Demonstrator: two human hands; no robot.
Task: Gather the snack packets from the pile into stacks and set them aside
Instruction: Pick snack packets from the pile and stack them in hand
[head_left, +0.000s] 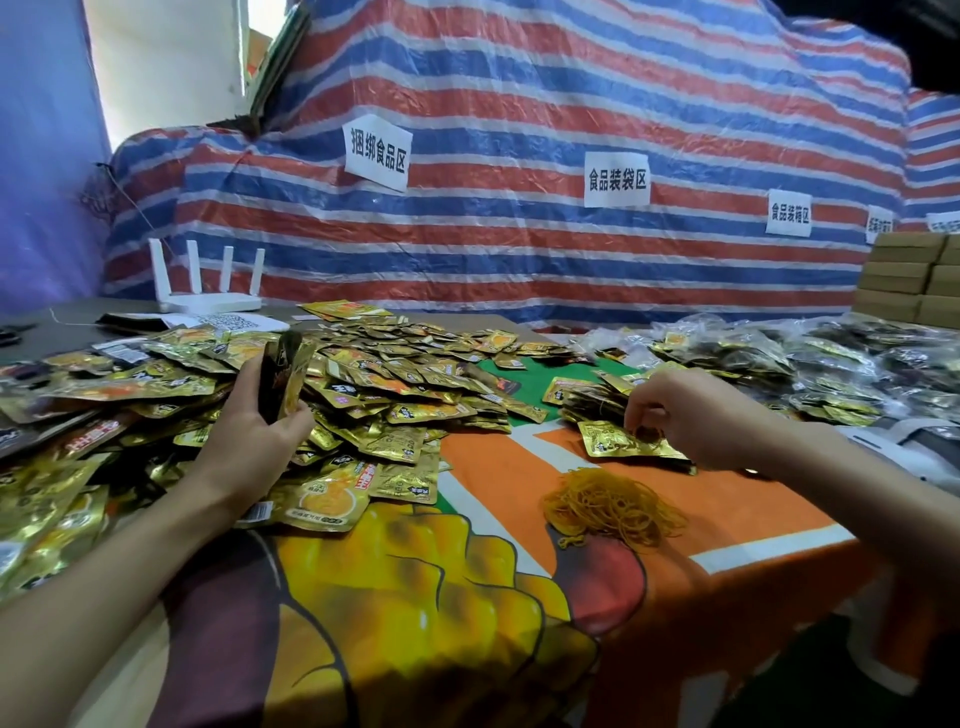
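Note:
A big pile of gold snack packets (374, 395) covers the left and middle of the table. My left hand (260, 415) grips a small upright stack of packets (284, 374) above the pile. My right hand (675, 415) reaches down with curled fingers and pinches the top gold packet (618, 441) of a small stack lying flat at the right of the pile. More stacked packets (592, 397) lie just behind it.
A heap of yellow rubber bands (613, 506) lies on the orange printed cloth (493, 519) in front of my right hand. Bagged packets (810, 358) fill the right side. A white router (208, 291) stands at the back left. Cardboard boxes (909, 280) stack at far right.

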